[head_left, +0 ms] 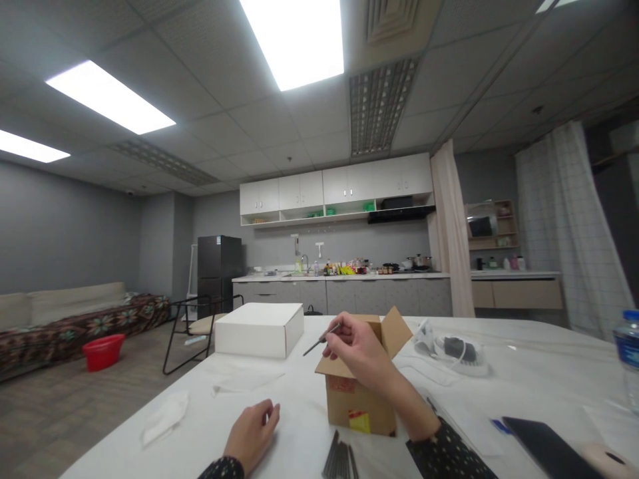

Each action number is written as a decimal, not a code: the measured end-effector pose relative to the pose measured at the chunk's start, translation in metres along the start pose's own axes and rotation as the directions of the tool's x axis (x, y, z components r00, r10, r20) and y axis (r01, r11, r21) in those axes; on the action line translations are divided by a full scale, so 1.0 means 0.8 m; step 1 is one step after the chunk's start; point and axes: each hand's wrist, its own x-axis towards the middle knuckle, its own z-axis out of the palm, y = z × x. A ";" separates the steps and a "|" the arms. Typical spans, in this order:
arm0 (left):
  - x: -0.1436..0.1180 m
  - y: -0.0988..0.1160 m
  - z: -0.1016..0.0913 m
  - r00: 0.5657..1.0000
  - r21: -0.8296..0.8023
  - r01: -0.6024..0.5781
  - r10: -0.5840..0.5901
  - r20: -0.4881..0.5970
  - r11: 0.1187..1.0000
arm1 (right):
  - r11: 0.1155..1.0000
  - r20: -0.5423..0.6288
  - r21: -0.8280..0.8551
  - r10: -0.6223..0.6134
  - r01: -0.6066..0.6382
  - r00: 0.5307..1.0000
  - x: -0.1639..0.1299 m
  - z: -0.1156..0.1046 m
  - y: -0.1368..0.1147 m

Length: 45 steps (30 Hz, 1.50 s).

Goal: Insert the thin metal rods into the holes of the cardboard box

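Observation:
My right hand [357, 349] is raised over the open cardboard box [359, 402], its fingers pinching a thin dark grey rod [319, 340]. The rod tilts, with its free end pointing down to the left. Red print and a yellow-and-red label show on the front of the box, and its flaps stand apart; the inside is hidden. In front of the box, several similar rods [340, 458] lie in a bundle. To their left my left hand [254, 431] rests on the white table [294, 392], fingers loosely bent and thumb apart, holding nothing.
A closed white box [257, 330] stands left behind the cardboard box. Crumpled tissue [166, 418] lies at the left. To the right are a white cable with a dark piece [460, 350], a black flat tablet-like object [549, 444] and a blue-capped bottle [628, 352].

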 end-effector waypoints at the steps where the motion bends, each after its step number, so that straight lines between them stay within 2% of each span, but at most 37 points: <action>1: 0.000 0.001 -0.001 1.000 0.002 0.002 -0.002 0.002 1.000 | 1.000 -0.028 -0.014 -0.004 0.004 1.000 0.003 -0.006 0.005; 6: 0.000 0.001 -0.001 1.000 -0.003 0.009 -0.009 0.007 1.000 | 0.998 -0.095 -0.062 0.003 -0.009 0.996 0.013 -0.020 0.041; 9: 0.000 0.000 0.000 1.000 -0.007 0.007 -0.007 0.007 1.000 | 0.991 -0.122 -0.129 0.018 -0.034 0.992 0.015 -0.022 0.051; 20: 0.002 -0.004 0.003 1.000 -0.002 0.008 -0.008 -0.003 1.000 | 0.978 -0.132 -0.158 0.115 -0.135 0.985 0.015 -0.036 0.048; 31: -0.001 -0.002 -0.001 1.000 -0.014 0.016 -0.016 0.003 1.000 | 0.968 -0.100 -0.237 0.062 -0.085 0.993 0.013 -0.027 0.064; 45: -0.001 -0.004 -0.001 1.000 -0.023 -0.005 0.005 0.003 1.000 | 0.949 -0.062 -0.311 0.035 -0.052 0.997 0.009 -0.024 0.056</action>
